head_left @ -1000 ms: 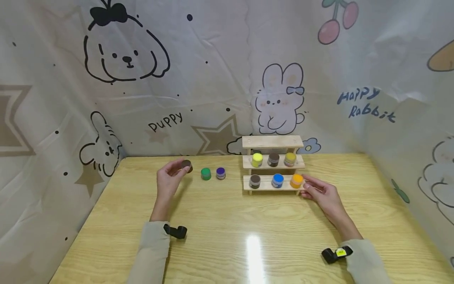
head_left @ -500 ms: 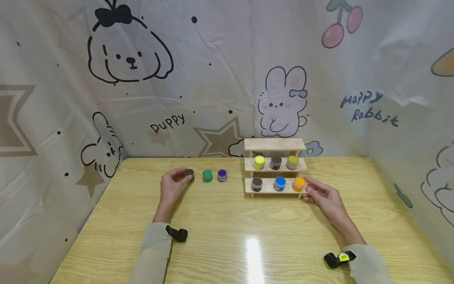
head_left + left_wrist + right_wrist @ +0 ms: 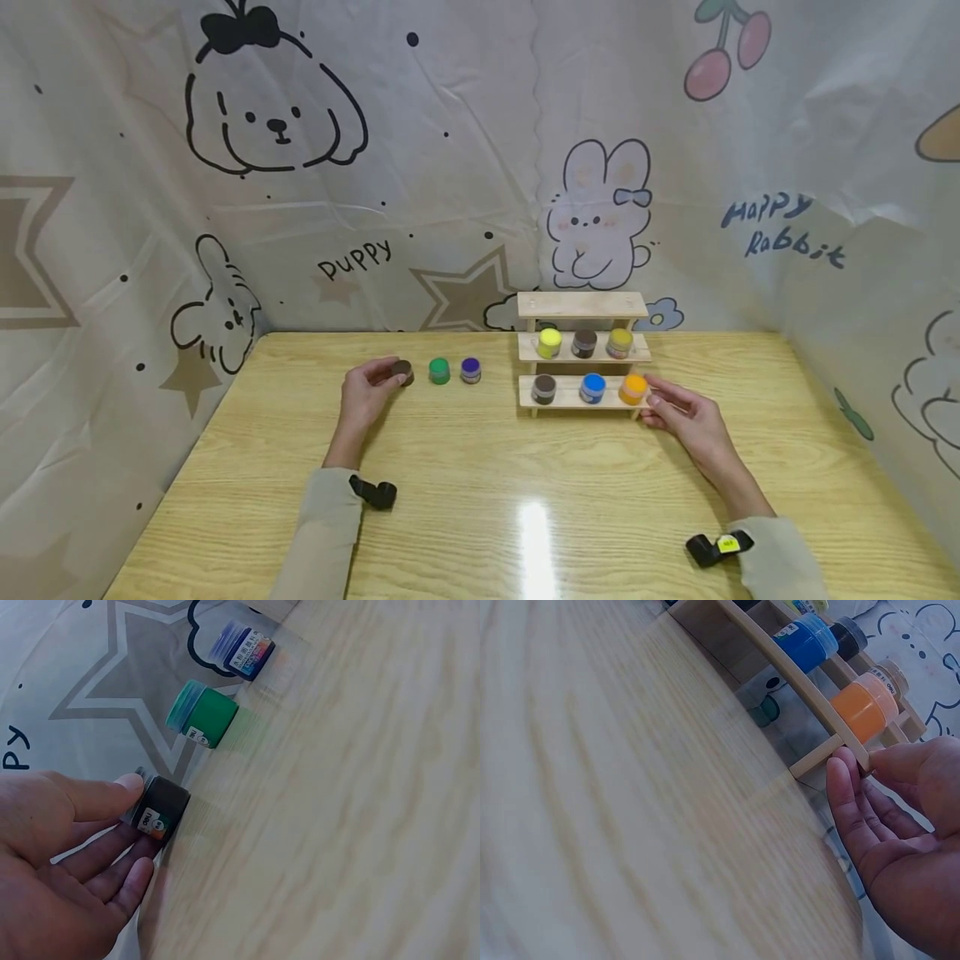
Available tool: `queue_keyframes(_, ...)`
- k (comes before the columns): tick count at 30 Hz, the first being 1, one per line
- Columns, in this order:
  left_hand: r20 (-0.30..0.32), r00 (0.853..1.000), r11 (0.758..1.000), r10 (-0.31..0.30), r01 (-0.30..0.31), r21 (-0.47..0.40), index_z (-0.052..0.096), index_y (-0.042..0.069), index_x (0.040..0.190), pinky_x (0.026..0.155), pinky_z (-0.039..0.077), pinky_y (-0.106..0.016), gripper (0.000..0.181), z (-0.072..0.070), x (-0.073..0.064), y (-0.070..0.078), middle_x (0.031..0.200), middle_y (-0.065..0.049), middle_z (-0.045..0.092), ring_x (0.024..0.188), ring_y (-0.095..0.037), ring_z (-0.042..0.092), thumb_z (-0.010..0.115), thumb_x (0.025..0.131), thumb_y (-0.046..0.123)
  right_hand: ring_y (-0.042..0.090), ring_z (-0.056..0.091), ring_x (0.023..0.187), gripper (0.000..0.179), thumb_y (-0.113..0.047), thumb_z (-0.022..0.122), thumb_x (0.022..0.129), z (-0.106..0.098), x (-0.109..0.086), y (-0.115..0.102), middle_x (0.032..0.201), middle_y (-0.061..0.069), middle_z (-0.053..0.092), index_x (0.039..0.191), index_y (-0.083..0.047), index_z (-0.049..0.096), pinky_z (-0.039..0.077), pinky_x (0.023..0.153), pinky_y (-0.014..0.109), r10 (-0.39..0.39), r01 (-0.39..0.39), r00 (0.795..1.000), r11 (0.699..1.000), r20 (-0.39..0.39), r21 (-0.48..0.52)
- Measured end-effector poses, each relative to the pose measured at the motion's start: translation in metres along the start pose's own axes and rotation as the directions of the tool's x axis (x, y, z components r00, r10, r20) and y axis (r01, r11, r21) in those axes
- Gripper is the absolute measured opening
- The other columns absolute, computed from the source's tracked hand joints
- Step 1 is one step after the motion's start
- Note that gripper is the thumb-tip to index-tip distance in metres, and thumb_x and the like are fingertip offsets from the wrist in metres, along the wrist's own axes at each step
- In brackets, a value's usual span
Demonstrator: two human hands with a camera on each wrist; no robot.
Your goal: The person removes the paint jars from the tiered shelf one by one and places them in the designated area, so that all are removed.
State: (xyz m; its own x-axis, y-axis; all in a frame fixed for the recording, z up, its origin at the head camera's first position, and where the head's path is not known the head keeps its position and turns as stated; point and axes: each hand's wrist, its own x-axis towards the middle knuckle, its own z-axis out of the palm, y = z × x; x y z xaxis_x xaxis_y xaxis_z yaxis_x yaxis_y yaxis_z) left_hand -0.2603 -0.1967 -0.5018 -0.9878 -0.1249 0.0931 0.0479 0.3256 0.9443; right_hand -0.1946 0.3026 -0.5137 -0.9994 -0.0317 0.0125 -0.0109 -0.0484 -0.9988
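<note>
My left hand pinches a small dark brown paint jar between thumb and fingers, its base at the tabletop in the left wrist view. Just to its right a green paint jar and a purple paint jar stand in a row with it. On the right, thumb and fingers of my right hand grip the right end of the lowest step of a three-step wooden rack. Beside that thumb an orange jar stands on this step, along with a blue jar and a dark jar.
The rack's middle step bears a yellow jar, a dark jar and a mustard jar. Behind the wooden table hangs a printed cloth with cartoon animals, which also rises along both sides.
My left hand has lowered the dark brown jar to the tabletop, level with the green jar. The right hand keeps its grip on the rack, and the head view has shifted slightly.
</note>
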Motion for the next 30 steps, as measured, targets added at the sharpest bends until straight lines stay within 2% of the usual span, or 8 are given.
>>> queue_keyframes(5,0.022,1.0,1.0,-0.002,0.002,0.007,0.066,-0.007,0.128,0.081,0.049,-0.01,0.036,0.0,0.0,0.0,0.127,-0.028,0.065,0.118,-0.038,0.063,0.073,0.094,-0.001,0.012,0.074,0.091,0.057,-0.012,0.065,0.102,0.0,0.0,0.001,0.116,-0.012,0.072,0.148,0.013,0.041,0.059,0.084,0.028,-0.006,0.006,1.0,1.0,0.006,-0.001)
queue_keyframes(10,0.04,0.999,1.0,-0.005,0.006,-0.027,0.063,-0.009,0.13,0.084,0.05,-0.012,0.038,-0.001,0.0,0.003,0.129,-0.029,0.063,0.121,-0.039,0.062,0.072,0.093,-0.003,0.012,0.074,0.091,0.056,-0.011,0.064,0.102,-0.001,0.0,0.001,0.116,-0.01,0.072,0.148,0.012,0.043,0.059,0.083,0.028,-0.021,0.02,1.0,1.0,0.011,0.009)
queue_keyframes(12,0.04,0.999,1.0,-0.01,0.011,-0.028,0.062,-0.009,0.131,0.089,0.051,-0.017,0.039,-0.001,0.0,0.006,0.13,-0.028,0.063,0.121,-0.039,0.062,0.071,0.094,-0.003,0.012,0.074,0.09,0.055,-0.011,0.064,0.102,-0.001,0.0,0.001,0.116,-0.009,0.073,0.148,0.012,0.044,0.059,0.083,0.028,-0.025,0.025,1.0,1.0,0.014,0.016)
queue_keyframes(16,0.019,1.0,1.0,-0.014,0.014,0.002,0.062,-0.008,0.132,0.101,0.052,-0.036,0.038,-0.004,-0.002,0.012,0.132,-0.026,0.063,0.123,-0.039,0.061,0.07,0.096,0.001,0.012,0.074,0.09,0.054,-0.01,0.064,0.102,-0.001,0.0,0.001,0.116,-0.008,0.073,0.147,0.011,0.045,0.059,0.083,0.029,-0.032,0.031,0.999,0.999,0.017,0.021)
queue_keyframes(20,-0.021,1.0,1.0,0.014,-0.014,0.007,0.064,-0.006,0.13,0.105,0.049,-0.047,0.035,-0.007,-0.005,0.018,0.134,-0.024,0.063,0.125,-0.038,0.059,0.07,0.097,0.002,0.013,0.074,0.09,0.053,-0.01,0.065,0.102,-0.001,-0.001,0.001,0.116,-0.008,0.073,0.147,0.011,0.046,0.059,0.083,0.029,-0.03,0.03,0.999,0.999,0.019,0.023)
queue_keyframes(24,-0.049,0.997,0.998,0.064,-0.064,0.003,0.066,-0.005,0.128,0.101,0.05,-0.049,0.032,-0.008,-0.007,0.027,0.132,-0.023,0.064,0.122,-0.037,0.061,0.07,0.096,0.001,0.013,0.074,0.09,0.055,-0.011,0.065,0.101,-0.001,-0.001,0.001,0.114,-0.008,0.073,0.147,0.011,0.045,0.059,0.083,0.028,-0.024,0.024,1.0,1.0,0.015,0.019)
queue_keyframes(30,-0.045,0.993,0.993,0.113,-0.114,-0.01,0.068,-0.001,0.125,0.097,0.048,-0.048,0.03,-0.008,-0.014,0.044,0.128,-0.02,0.067,0.12,-0.037,0.063,0.072,0.095,0.002,0.012,0.074,0.09,0.055,-0.012,0.066,0.101,0.0,0.0,0.001,0.112,-0.006,0.074,0.147,0.011,0.046,0.059,0.082,0.028,-0.025,0.025,1.0,1.0,0.013,0.017)
